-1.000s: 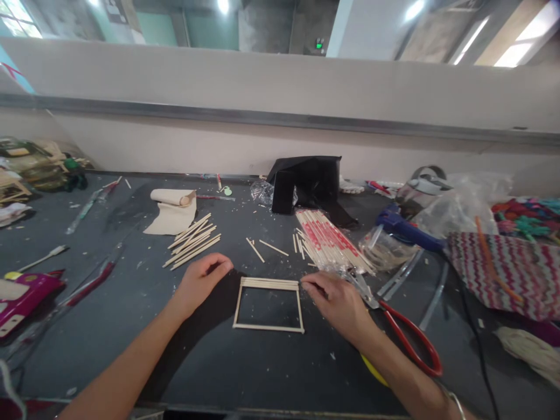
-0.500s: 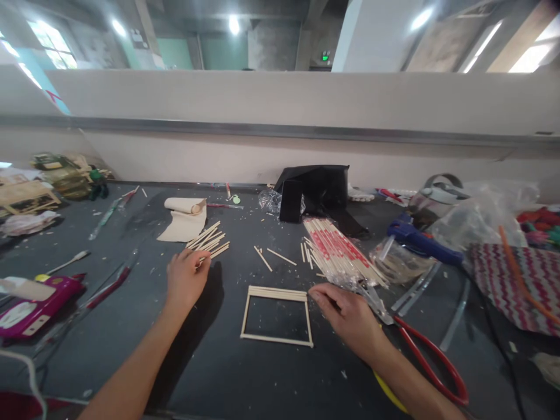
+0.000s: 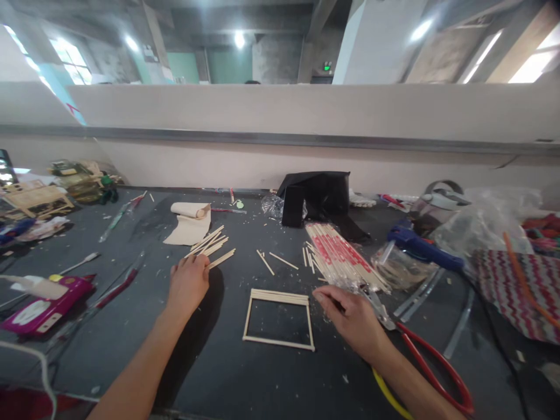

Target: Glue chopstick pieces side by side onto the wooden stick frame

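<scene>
Far beyond the left hand point(image 3: 190, 283), ceiling lamps point(image 3: 239, 39) and windows point(image 3: 72, 61) glare white. A soft, dark shadow point(image 3: 195, 344) spreads beside its forearm over the moderately lit tabletop point(image 3: 262, 382). Fine detail is smeared; the outer edges look stretched.

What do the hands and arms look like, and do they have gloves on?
No gloves! The left hand and right hand are ordinary bare human hands. Both forearms are bare too, with no sleeves in view. I can't see any rings or watches.
</scene>
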A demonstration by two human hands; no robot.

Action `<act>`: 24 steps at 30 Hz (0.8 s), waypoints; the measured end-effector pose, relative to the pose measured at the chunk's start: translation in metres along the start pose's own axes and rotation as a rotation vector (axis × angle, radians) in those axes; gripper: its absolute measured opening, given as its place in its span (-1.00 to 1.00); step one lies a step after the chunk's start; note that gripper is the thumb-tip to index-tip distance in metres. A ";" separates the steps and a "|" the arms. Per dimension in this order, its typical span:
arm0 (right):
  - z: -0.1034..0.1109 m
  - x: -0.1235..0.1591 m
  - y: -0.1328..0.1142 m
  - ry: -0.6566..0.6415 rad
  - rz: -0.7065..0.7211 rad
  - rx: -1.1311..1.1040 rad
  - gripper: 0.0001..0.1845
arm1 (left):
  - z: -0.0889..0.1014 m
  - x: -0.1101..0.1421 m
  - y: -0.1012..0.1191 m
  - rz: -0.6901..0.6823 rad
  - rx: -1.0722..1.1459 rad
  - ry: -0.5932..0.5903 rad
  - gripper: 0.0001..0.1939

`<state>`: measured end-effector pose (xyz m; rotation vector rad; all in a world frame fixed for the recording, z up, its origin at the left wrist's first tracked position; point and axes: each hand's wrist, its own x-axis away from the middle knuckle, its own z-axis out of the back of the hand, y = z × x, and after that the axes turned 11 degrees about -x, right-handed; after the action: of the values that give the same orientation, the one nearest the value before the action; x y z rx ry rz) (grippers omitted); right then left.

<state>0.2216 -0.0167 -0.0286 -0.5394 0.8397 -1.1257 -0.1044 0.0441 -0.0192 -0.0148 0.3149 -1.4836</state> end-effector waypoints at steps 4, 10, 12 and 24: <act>0.001 0.000 -0.001 -0.027 -0.001 -0.027 -0.74 | -0.003 -0.003 -0.002 0.021 0.040 -0.066 -0.80; 0.002 0.000 -0.002 -0.026 0.019 -0.042 -0.77 | -0.009 -0.004 -0.004 0.022 0.092 0.007 -0.82; 0.003 0.001 -0.004 -0.004 0.043 -0.029 -0.78 | -0.009 -0.005 -0.004 0.029 0.117 0.046 -0.80; 0.127 -0.023 -0.012 0.529 0.119 0.813 -0.48 | 0.001 0.000 0.009 0.159 0.502 0.142 -0.75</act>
<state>0.3131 -0.0040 0.0618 0.4968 0.7582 -1.3981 -0.0952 0.0443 -0.0201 0.5082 0.0486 -1.3728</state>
